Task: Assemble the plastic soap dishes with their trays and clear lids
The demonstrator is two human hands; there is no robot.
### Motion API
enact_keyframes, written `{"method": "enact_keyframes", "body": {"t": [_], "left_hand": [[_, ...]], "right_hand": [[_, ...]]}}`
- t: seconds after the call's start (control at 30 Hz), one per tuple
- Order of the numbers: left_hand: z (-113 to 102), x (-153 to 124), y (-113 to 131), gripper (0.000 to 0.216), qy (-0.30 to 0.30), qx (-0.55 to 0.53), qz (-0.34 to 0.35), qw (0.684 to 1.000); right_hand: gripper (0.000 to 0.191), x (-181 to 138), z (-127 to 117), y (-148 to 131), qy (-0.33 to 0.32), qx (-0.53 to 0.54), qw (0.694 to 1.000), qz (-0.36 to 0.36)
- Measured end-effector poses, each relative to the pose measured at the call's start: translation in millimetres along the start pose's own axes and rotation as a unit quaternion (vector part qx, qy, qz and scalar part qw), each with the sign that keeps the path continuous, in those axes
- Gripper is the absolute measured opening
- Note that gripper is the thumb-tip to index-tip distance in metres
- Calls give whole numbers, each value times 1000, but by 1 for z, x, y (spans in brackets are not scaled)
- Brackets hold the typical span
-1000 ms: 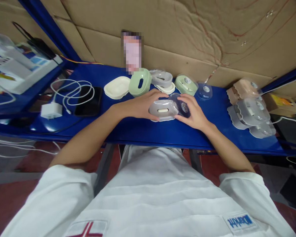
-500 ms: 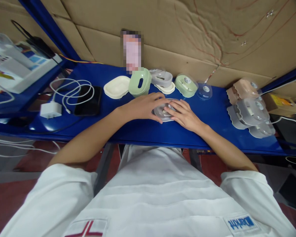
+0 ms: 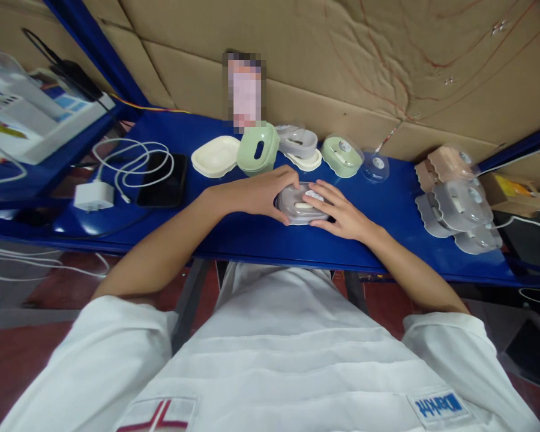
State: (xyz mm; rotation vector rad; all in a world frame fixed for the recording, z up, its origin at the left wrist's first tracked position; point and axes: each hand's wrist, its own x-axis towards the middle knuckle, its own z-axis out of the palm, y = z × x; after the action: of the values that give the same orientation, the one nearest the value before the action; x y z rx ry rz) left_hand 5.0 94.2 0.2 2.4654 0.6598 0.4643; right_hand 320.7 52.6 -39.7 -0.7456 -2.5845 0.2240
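Observation:
A grey soap box (image 3: 299, 206) with a clear lid on top lies on the blue shelf (image 3: 261, 237) in front of me. My left hand (image 3: 256, 192) curls round its left side, thumb at the front and fingers over the back edge. My right hand (image 3: 335, 207) rests on the lid from the right, fingers spread across the top and thumb at the front edge. Both hands hold the box between them.
Behind stand a cream tray (image 3: 216, 156), a green box on edge (image 3: 257, 149), a grey box on a cream tray (image 3: 298, 144), a lidded green box (image 3: 341, 156) and a loose clear lid (image 3: 375, 167). Stacked pink and grey boxes (image 3: 456, 198) sit right. Phone (image 3: 162, 180), charger and cable (image 3: 94, 195) lie left.
The clear lid, held open beside the grey box a second ago, now sits down on it. My right hand has moved left onto the lid.

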Motion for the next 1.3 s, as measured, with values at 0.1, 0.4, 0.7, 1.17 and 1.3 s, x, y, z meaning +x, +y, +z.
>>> {"method": "enact_keyframes", "body": {"t": [0.1,0.4,0.7,1.17,1.3], "left_hand": [[-2,-1,4,80,-4,0,-18,1000],[-2,-4,-1,81,-14,15,-10,1000],[-4,-6,0,77,-21,9,-31,999],[-2,-3,-1,78,-24,7,-40,999],[0,-1,-2,75,-18,17,-26,999]], "right_hand": [[64,0,0,-3,-2,-5,1000,1],[59,4,-1,-10,-11,-58,998,-3],[62,6,-2,-16,-46,-70,996,16],[74,0,2,-3,6,-20,1000,12],[72,-2,3,8,20,-19,999,16]]}}
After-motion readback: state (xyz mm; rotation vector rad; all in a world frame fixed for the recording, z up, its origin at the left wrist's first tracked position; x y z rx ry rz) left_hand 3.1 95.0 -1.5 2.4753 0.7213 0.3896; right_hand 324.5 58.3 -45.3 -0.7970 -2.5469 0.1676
